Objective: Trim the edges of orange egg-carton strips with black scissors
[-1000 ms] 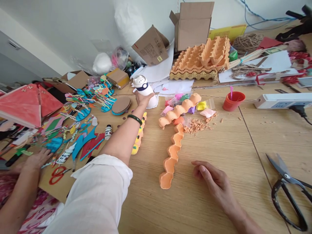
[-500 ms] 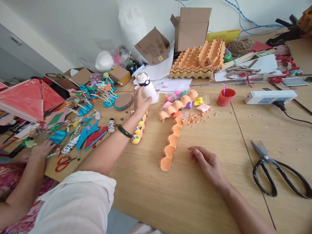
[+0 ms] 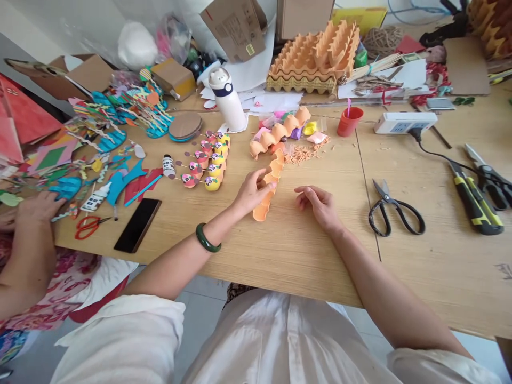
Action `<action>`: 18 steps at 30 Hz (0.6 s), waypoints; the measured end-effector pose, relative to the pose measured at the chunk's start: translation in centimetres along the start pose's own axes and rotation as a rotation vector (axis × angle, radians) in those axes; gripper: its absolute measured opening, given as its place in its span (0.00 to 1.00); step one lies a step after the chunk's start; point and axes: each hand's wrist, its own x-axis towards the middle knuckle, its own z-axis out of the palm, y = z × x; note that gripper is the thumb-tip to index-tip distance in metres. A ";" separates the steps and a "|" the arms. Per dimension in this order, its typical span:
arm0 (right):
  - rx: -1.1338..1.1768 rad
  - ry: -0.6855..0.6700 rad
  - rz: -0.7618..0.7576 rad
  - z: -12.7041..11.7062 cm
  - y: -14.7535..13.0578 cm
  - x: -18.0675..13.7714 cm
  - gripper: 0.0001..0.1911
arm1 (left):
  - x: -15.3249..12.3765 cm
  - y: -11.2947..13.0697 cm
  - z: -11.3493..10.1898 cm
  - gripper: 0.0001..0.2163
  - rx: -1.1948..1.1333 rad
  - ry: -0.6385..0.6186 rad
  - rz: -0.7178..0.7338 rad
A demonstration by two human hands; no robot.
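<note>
An orange egg-carton strip, cups facing up, lies on the table before me. My left hand, with a dark green bangle at the wrist, is over the strip's middle, thumb and fingers apart; whether the fingertips touch it I cannot tell. To the right of the strip, my right hand rests on the table, fingers loosely curled with nothing visible in them. A second carton strip, cups upward-domed, lies behind. Left of my left hand stand decorated carton cups in yellow and pink, with small stick pieces.
A white bottle stands behind. Further right are a red cup, black scissors, a utility knife and a power strip. Egg trays are stacked at the back. At left, another person's hand rests near a phone and paper scraps.
My left hand has left the white bottle and come back to the carton strip. The view has tipped downward. My right hand keeps its curled pose beside the strip.
</note>
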 end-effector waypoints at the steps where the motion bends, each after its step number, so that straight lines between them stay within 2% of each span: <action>1: 0.002 -0.002 -0.005 0.0 0.0 0.0 0.30 | -0.5 -0.2 0.2 0.32 -0.024 0.023 -0.035; 5: 0.005 -0.009 -0.019 0.2 0.1 0.3 0.31 | -1.4 -0.4 0.8 0.31 -0.071 0.098 -0.112; 10: 0.006 -0.010 -0.030 0.3 0.3 0.4 0.31 | -2.0 0.3 1.7 0.21 -0.189 0.074 -0.115; 15: 0.021 0.034 -0.052 0.4 0.5 0.4 0.29 | -3.4 1.4 2.8 0.17 -0.374 0.119 -0.079; 18: 0.040 0.061 -0.047 0.4 0.6 0.5 0.28 | -4.0 1.6 3.7 0.15 -0.474 0.114 -0.108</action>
